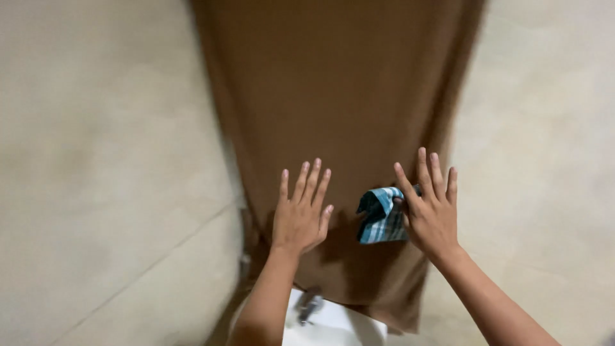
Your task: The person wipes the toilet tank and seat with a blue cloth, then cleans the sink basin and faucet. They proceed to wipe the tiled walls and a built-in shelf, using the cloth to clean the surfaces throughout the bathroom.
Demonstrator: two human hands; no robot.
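Head view: long plain brown cloth (333, 109) spread over pale beige floor (96, 160), running top to bottom. Left hand (300, 214) flat on cloth, fingers spread, gripping nothing. Right hand (432, 208) fingers extended, thumb pinching small blue-and-white checked cloth (383, 218), bunched between both hands over the brown cloth.

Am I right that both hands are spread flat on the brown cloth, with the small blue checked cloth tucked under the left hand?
Not quite: the head view shows the blue checked cloth under the thumb of the right hand, not the left hand. Both hands are indeed spread flat on the brown cloth.
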